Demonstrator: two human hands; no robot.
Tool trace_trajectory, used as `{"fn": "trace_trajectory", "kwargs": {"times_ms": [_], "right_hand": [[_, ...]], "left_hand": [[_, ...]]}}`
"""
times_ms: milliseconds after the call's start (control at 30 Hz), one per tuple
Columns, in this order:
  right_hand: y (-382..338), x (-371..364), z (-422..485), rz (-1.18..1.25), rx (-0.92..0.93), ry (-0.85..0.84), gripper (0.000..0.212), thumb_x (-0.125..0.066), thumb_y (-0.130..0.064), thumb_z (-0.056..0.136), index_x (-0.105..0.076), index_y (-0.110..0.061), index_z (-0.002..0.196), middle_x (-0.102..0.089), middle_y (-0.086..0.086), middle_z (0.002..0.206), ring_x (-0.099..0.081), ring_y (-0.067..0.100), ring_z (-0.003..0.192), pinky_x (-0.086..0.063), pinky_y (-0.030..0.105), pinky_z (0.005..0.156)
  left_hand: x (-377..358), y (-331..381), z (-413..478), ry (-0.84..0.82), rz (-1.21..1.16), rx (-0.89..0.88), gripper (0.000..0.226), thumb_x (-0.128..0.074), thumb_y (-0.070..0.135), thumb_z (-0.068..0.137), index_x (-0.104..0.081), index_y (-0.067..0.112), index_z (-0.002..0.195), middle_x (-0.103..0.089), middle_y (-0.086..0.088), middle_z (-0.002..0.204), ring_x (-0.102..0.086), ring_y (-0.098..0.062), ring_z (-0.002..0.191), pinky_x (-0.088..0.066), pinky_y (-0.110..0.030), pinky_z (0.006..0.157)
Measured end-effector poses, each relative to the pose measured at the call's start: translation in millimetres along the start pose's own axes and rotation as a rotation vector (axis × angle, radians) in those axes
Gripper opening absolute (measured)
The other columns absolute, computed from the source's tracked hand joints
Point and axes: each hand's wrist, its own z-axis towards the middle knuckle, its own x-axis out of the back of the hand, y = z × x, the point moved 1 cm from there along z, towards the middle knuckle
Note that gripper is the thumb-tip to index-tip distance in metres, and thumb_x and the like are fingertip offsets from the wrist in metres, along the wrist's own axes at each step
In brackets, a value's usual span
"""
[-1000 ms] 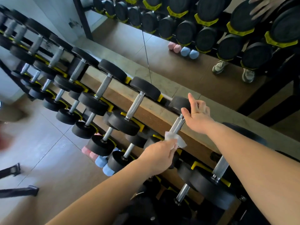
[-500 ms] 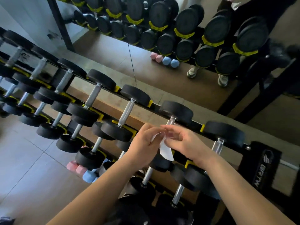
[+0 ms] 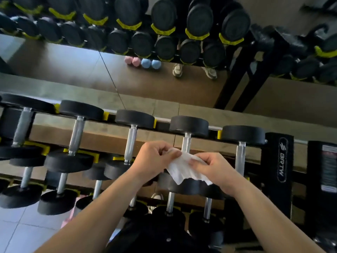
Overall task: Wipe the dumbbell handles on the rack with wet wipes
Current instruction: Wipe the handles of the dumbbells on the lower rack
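Wipe (image 3: 184,168) spreads wider now: L hand (image 3: 155,159) & R hand (image 3: 215,167) each pinch an edge, dumbbell handle (image 3: 186,143) just beyond them.

The wipe (image 3: 184,168) is held between left hand (image 3: 155,161) and right hand (image 3: 215,170), just before a handle (image 3: 186,143) on the rack's (image 3: 277,161) top row. Left of the wipe lie three dumbbells (image 3: 131,143); right of it, another dumbbell (image 3: 240,156). Behind it stands a mirror (image 3: 73,61).

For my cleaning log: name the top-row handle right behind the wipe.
The fourth handle from the left: the wipe hides its lower part; the others are uncovered.
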Motion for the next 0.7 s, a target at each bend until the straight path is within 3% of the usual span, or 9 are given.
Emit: {"fn": "trace_trajectory", "kwargs": {"times_ms": [67, 167, 267, 333, 400, 467, 533, 600, 700], "right_hand": [[6.7, 1.4, -2.0, 0.102, -0.025, 0.040, 0.020, -0.061, -0.032, 0.103, -0.080, -0.027, 0.101, -0.077, -0.001, 0.096, -0.071, 0.018, 0.096, -0.058, 0.037, 0.089], [14.5, 7.1, 1.5, 0.333, -0.059, 0.275, 0.020, -0.061, -0.024, 0.103, -0.081, -0.024, 0.106, -0.078, 0.003, 0.102, -0.071, 0.027, 0.104, -0.057, 0.047, 0.099], [28.4, 21.7, 9.7, 0.144, -0.043, 0.584, 0.022, -0.057, -0.025, 0.105, -0.079, -0.030, 0.106, -0.077, -0.003, 0.101, -0.069, 0.024, 0.104, -0.056, 0.037, 0.090], [33.4, 27.6, 14.5, -0.035, -0.046, 0.653, 0.032, -0.050, -0.024, 0.108, -0.067, -0.021, 0.135, -0.071, 0.000, 0.126, -0.063, 0.021, 0.122, -0.052, 0.034, 0.102], [36.2, 24.9, 23.3, -0.089, -0.064, 0.625, 0.042, -0.044, -0.024, 0.110, -0.051, -0.015, 0.151, -0.061, 0.003, 0.142, -0.057, 0.019, 0.130, -0.046, 0.029, 0.108], [37.2, 12.1, 40.1, -0.075, -0.112, 0.536, 0.043, -0.042, -0.023, 0.111, -0.045, -0.015, 0.153, -0.064, -0.001, 0.127, -0.061, 0.006, 0.105, -0.045, 0.014, 0.087], [41.1, -4.4, 61.3, -0.019, -0.143, 0.475, 0.036, -0.042, -0.022, 0.111, -0.048, -0.016, 0.146, -0.062, -0.009, 0.105, -0.059, 0.002, 0.087, -0.045, 0.014, 0.076], [45.5, -21.3, 81.1, -0.010, -0.113, 0.453, 0.031, -0.043, -0.020, 0.110, -0.049, -0.013, 0.139, -0.064, 0.000, 0.112, -0.065, 0.015, 0.102, -0.050, 0.024, 0.089], [50.3, -44.3, 104.6, -0.108, -0.049, 0.402, 0.045, -0.046, -0.014, 0.108, -0.036, -0.012, 0.152, -0.051, 0.014, 0.148, -0.061, 0.027, 0.125, -0.051, 0.025, 0.095]], "left_hand": [[1.9, -0.9, 9.8, -0.041, 0.075, -0.017, 0.016, -0.080, 0.033, 0.088, -0.076, 0.019, 0.083, -0.072, 0.002, 0.075, -0.066, -0.010, 0.066, -0.058, -0.027, 0.062], [1.0, -1.4, 25.9, -0.074, 0.086, -0.021, 0.010, -0.077, 0.032, 0.091, -0.074, 0.024, 0.094, -0.071, 0.002, 0.083, -0.066, -0.009, 0.076, -0.059, -0.027, 0.071], [-0.5, -7.4, 45.2, 0.011, 0.261, -0.106, 0.025, -0.067, 0.026, 0.099, -0.068, 0.028, 0.124, -0.066, 0.011, 0.115, -0.064, -0.008, 0.105, -0.057, -0.031, 0.089], [-3.9, -4.7, 57.4, 0.058, 0.422, -0.156, 0.044, -0.061, 0.027, 0.102, -0.054, 0.026, 0.145, -0.054, 0.009, 0.142, -0.054, -0.013, 0.130, -0.050, -0.032, 0.104], [-12.5, 1.8, 70.0, 0.012, 0.608, -0.236, 0.059, -0.055, 0.035, 0.105, -0.034, 0.026, 0.159, -0.032, 0.008, 0.165, -0.029, -0.015, 0.153, -0.031, -0.035, 0.122], [-23.5, 2.0, 81.9, -0.098, 0.779, -0.295, 0.068, -0.046, 0.041, 0.108, -0.012, 0.027, 0.165, -0.005, 0.010, 0.172, 0.000, -0.011, 0.159, -0.011, -0.034, 0.128], [-31.5, -6.5, 89.2, -0.167, 0.864, -0.296, 0.070, -0.041, 0.038, 0.110, 0.002, 0.028, 0.164, 0.011, 0.010, 0.171, 0.014, -0.009, 0.157, -0.008, -0.038, 0.130], [-34.1, -15.1, 89.5, -0.181, 0.868, -0.292, 0.071, -0.040, 0.029, 0.110, 0.006, 0.027, 0.164, 0.016, 0.009, 0.171, 0.018, -0.008, 0.156, -0.008, -0.038, 0.130], [-31.6, -19.0, 91.0, -0.202, 0.844, -0.286, 0.074, -0.042, 0.021, 0.109, 0.008, 0.030, 0.164, 0.018, 0.014, 0.169, 0.021, -0.003, 0.154, -0.005, -0.031, 0.129]]}}
